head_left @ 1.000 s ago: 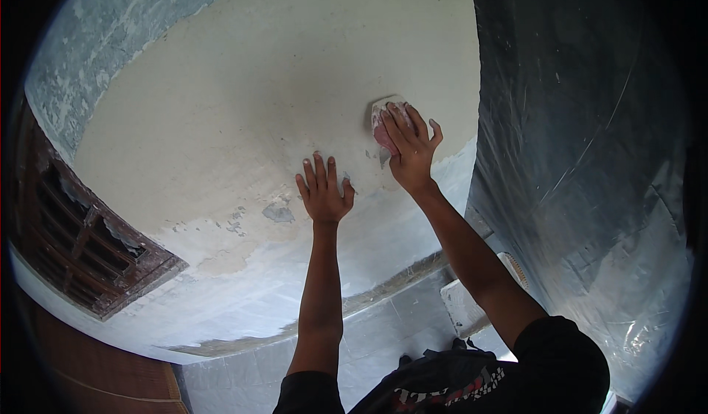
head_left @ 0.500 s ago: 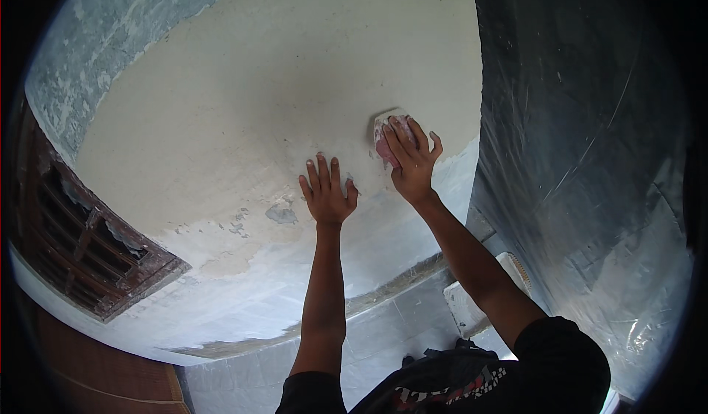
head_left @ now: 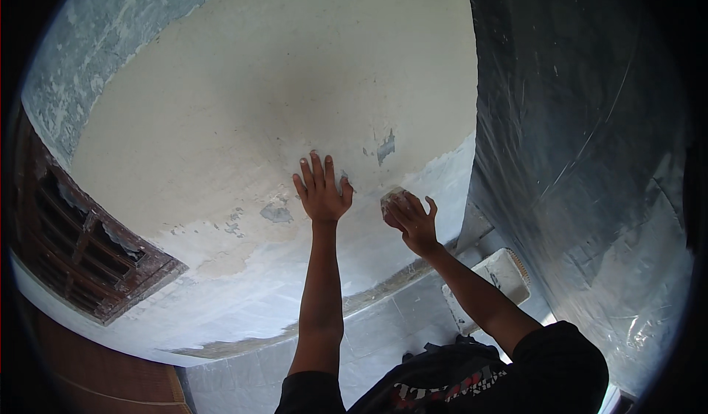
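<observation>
In front of me is a wall [head_left: 221, 97] with a large beige coat over white and grey-blue areas. My left hand [head_left: 324, 196] lies flat on it with fingers spread, holding nothing. Lower and to the right, my right hand [head_left: 417, 226] grips a reddish, dust-whitened pad [head_left: 390, 209] against the white part of the wall, below the edge of the beige coat. The thumb and fingers cover much of the pad, so its exact kind cannot be told. Bare grey patches [head_left: 386, 148] show above the pad, and another flaked patch [head_left: 277, 213] lies left of my left hand.
Dark plastic sheeting [head_left: 575, 119] hangs along the right side. A whitish tray [head_left: 509, 272] sits on the covered floor [head_left: 391, 318] beyond my right forearm. At the left, a brown wooden louvred frame [head_left: 88, 244] is set in the wall, above a reddish-brown panel [head_left: 103, 362].
My right hand has moved the pad down the wall from the beige coat to the white area, uncovering a grey patch. The left hand stays flat in nearly the same place.
</observation>
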Motion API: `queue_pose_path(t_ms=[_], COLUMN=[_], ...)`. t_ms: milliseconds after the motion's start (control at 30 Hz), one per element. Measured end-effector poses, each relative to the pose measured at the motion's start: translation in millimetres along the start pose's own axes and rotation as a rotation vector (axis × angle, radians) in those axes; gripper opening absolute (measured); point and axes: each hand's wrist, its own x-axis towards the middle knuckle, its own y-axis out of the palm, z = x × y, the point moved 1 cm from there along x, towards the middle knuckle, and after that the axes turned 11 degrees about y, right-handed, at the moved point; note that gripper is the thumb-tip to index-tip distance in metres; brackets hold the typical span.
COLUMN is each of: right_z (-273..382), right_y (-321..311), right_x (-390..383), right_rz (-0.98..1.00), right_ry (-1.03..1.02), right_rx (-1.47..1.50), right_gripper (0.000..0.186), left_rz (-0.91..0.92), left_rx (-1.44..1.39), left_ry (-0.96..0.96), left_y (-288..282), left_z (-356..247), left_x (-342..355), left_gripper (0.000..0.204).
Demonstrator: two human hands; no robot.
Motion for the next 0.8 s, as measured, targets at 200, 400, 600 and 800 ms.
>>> queue_pose_path(t_ms=[200,400,600,800], right_z=[24.1,0.7,-101.2,-164.1], right_y=[-76.3,-29.9,4.5,-53.3], right_x=[152.0,100.0,-169.3,-302.9], right_rz=[-0.439,-0.272,0.651,0.861], right_ry=[0.022,-0.052,0.296,0.865], right_rx=[0.093,0.021,-0.071,-0.060], right_gripper=[0.069,0.071,0.048,0.037], left_rz=[-0.009,0.042,0.218,0.678], left_rx=[-0.034,-0.118,-0.276,-0.663], left_ry=[-0.010,-0.073,-0.170,-0.294], left_y=[-1.1,-20.1,-46.3,-62.5], left_z=[-3.0,-3.8,-39.9,-209.6], left_x=[7.7,5.4,-22.8,-177.7], left_gripper=[0.061,0.067,0.080,0.084])
